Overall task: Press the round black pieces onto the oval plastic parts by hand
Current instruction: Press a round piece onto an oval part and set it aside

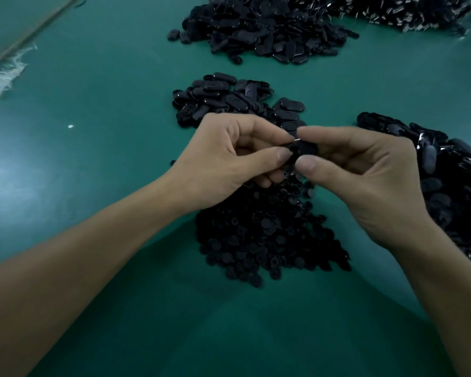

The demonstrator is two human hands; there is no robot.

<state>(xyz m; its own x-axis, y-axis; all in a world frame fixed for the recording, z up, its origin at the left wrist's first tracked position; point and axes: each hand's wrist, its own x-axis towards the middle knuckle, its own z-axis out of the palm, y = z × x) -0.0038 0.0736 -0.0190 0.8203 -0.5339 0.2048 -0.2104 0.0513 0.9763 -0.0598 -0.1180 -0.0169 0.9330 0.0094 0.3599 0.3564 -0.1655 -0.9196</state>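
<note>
Where the green table (pixel 98 104) lies bare, room is widest on the left and again low in the view, between the two forearms. Its left margin carries a pale strip (pixel 30 36) running on a slant and, just beside it, a white frayed patch (pixel 6 74). A small white speck (pixel 70 126) sits apart on the green.

Five dark heaps crowd the middle and right. Nearest, under and below the hands, lies the heap of round pieces (pixel 267 235). Just behind the hands is a small heap of oval parts (pixel 229 99), with a bare green band between it and a larger far heap (pixel 264 31). A heap with glinting metal bits (pixel 408 12) runs off the top right corner. A glossy right heap (pixel 452 186) runs off the right edge, near the right wrist. The parts are too dark and small to tell any marking.

Both hands meet above the far end of the round pieces. The left hand (pixel 229 164) pinches one oval part (pixel 306 149) between thumb and forefinger, its other fingers curled under. The right hand (pixel 370 172) pinches the same part from the other side, thumb near and forefinger on the far side. A thin bright sliver (pixel 297 139) shows at the part's top, between the two forefingers. Whether a round piece sits on the part cannot be told.
</note>
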